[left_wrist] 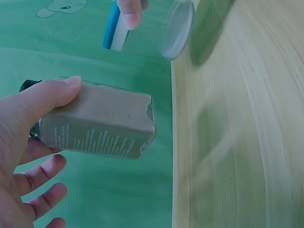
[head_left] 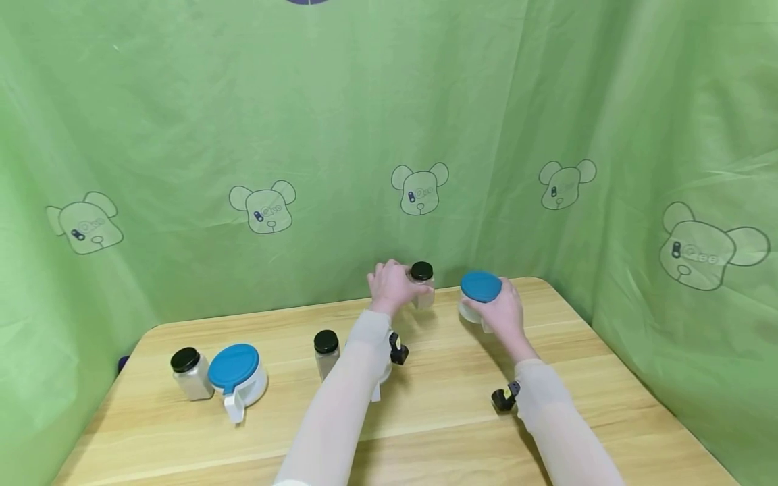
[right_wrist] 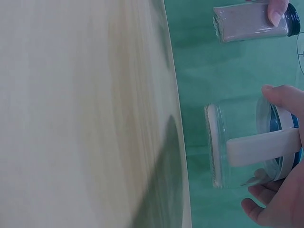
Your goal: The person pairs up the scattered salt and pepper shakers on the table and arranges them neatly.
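My left hand (head_left: pixel 390 287) pinches a square black-lidded spice jar (left_wrist: pixel 99 118) near its neck with thumb and forefinger, the other fingers spread apart. The jar is filled with a greyish-brown powder and carries small white print. To its right, my right hand (head_left: pixel 506 312) grips a round clear seasoning pot (right_wrist: pixel 247 137) from above, fingers and thumb round its blue lid (head_left: pixel 480 287). A white handle (right_wrist: pixel 261 147) runs down the pot's side. Both containers are upright, held above the back of the table, with green curtain showing below their bases in the wrist views.
At the table's left stand another black-lidded jar (head_left: pixel 193 379) and a blue-lidded pot (head_left: pixel 237 371) with a white handle. A third black-lidded jar (head_left: pixel 327 347) stands mid-table; beside it, my left forearm mostly hides another pot (head_left: pixel 385 375). A green curtain (head_left: pixel 340 135) surrounds the wooden table (head_left: pixel 450 432).
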`<state>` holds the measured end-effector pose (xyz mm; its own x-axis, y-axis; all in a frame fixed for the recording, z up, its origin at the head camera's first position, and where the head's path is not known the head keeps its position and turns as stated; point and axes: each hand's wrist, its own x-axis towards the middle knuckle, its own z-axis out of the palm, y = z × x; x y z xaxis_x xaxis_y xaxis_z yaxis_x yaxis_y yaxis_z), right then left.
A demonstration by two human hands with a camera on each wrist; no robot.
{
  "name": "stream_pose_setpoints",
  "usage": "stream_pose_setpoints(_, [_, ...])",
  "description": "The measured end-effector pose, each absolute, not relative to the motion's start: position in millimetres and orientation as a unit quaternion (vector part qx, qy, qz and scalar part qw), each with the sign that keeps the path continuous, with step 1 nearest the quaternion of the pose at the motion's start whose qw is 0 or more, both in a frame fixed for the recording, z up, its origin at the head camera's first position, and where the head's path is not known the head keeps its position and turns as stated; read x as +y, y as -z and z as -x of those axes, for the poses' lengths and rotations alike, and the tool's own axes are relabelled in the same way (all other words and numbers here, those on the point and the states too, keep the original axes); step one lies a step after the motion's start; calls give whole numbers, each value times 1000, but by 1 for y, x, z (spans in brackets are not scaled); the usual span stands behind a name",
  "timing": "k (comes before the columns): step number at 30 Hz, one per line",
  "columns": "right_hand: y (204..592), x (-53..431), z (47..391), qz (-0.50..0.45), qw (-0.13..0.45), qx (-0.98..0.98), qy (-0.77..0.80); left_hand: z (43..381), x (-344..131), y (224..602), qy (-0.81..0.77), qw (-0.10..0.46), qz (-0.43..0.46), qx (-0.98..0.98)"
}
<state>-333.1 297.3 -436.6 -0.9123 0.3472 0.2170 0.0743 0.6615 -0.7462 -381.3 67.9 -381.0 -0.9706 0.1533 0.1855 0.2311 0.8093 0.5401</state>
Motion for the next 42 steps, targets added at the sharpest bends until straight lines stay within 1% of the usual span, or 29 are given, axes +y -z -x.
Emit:
stream_pose_setpoints(6, [434,297,328,118,165,-894,-399,375,66,379,302,79,105,-944])
stream_pose_setpoints(17, [437,300,322,120,174,-892,-399,363,65,375,300,88,110,-943])
stream_pose_setpoints(33, [432,301,304,113,160,-894,-404,347,69,381,287,110,124,-943])
stream_pose_setpoints(42, [430,300,296,104,158,-900,-393,332,67,382,305,105,125,-938])
